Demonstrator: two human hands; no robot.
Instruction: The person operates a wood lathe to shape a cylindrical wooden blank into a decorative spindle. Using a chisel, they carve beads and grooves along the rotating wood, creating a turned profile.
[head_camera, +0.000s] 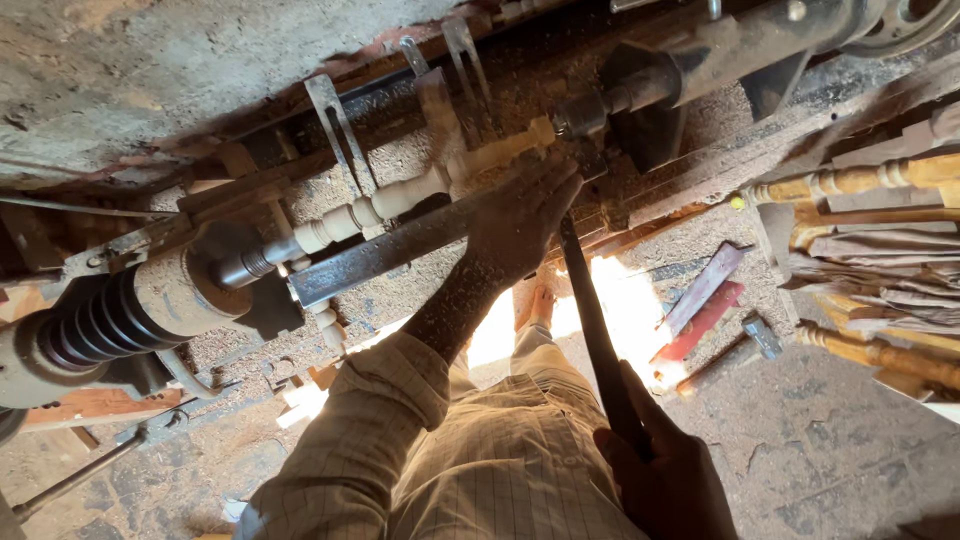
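A pale turned wooden spindle (390, 200) is mounted between the lathe's two ends, running from lower left to upper right. My left hand (520, 215) lies over the flat steel tool rest (380, 255) and presses the tip of a long dark chisel (590, 320) against the spindle's right part. My right hand (660, 470) grips the chisel's handle low at the bottom right. The chisel's cutting tip is hidden under my left fingers.
The lathe's grooved pulley head (110, 320) sits at left, the tailstock (660, 85) at upper right. Finished yellow turned legs (850, 180) lie at right. A hammer (740, 345) and red-handled blades (700, 305) rest on the sawdust-covered floor.
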